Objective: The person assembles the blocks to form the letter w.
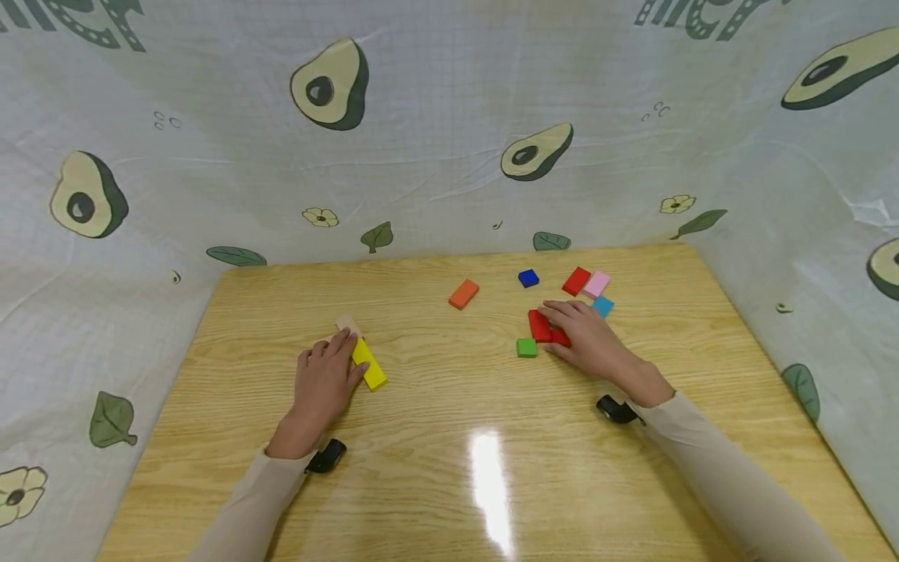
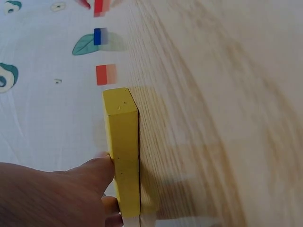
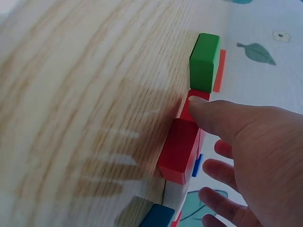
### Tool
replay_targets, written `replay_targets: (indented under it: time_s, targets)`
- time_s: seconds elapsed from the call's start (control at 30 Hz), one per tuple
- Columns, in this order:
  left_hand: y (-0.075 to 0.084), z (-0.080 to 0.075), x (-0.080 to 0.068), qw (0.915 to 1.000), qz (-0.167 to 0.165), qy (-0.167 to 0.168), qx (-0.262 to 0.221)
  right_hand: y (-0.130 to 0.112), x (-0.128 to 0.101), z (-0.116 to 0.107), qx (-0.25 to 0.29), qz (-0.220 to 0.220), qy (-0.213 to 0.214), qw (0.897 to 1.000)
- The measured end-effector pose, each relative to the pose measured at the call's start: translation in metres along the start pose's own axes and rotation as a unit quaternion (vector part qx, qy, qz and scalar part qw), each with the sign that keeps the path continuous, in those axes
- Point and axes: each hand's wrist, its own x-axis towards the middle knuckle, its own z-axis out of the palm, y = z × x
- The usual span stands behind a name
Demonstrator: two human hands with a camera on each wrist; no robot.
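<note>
At the left of the table, my left hand (image 1: 325, 380) holds a long yellow block (image 1: 368, 364) with the thumb on its side. The left wrist view shows the thumb against this yellow block (image 2: 124, 161). A beige block (image 1: 349, 325) lies at its far end, partly hidden by the fingers. My right hand (image 1: 586, 337) reaches over two red blocks, its thumb touching one red block (image 3: 196, 93) and its fingers bent on the far side. The nearer red block (image 3: 181, 150) lies at an angle to it. Beside the thumb sits a green block (image 1: 527, 348).
Farther back lie an orange block (image 1: 463, 294), a dark blue block (image 1: 529, 278), another red block (image 1: 577, 281) and a pink block (image 1: 596, 284). A light blue block (image 1: 603, 306) is partly behind my right hand. A printed cloth (image 1: 435, 195) hangs behind the wooden table (image 1: 421, 468).
</note>
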Motion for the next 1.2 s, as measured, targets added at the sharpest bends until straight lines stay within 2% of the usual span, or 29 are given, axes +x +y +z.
replay_targets:
  time_s: [1.2]
  targets:
    - [-0.0009,0.0019,0.0006,1.0000,-0.005,-0.006,-0.006,0.0015,0.0076,0.0064,-0.006,-0.004,-0.004,1.000]
